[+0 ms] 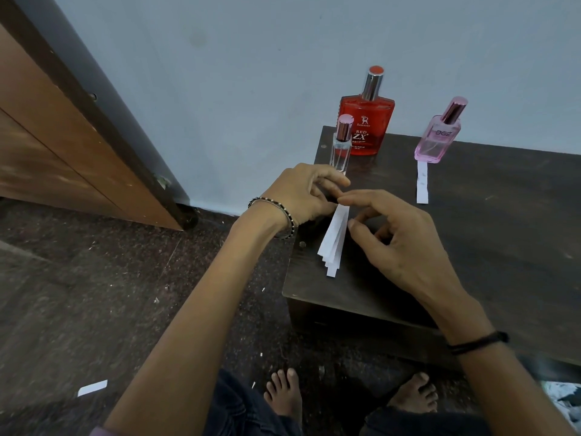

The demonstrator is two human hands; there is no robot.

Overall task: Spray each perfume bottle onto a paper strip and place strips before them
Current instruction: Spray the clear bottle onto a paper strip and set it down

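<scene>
Nearby: clear bottle (341, 145) behind left hand (301, 196) pinching strips (334, 239).

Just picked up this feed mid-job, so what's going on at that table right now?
A person is working at a dark table. The left hand pinches a fanned bunch of paper strips at its top, and the right hand reaches in with a fingertip at the same end, apparently to pull one free. Three bottles stand capped near the wall: a clear bottle, a red bottle and a pink bottle. Only the pink one has a placed strip before it.
</scene>
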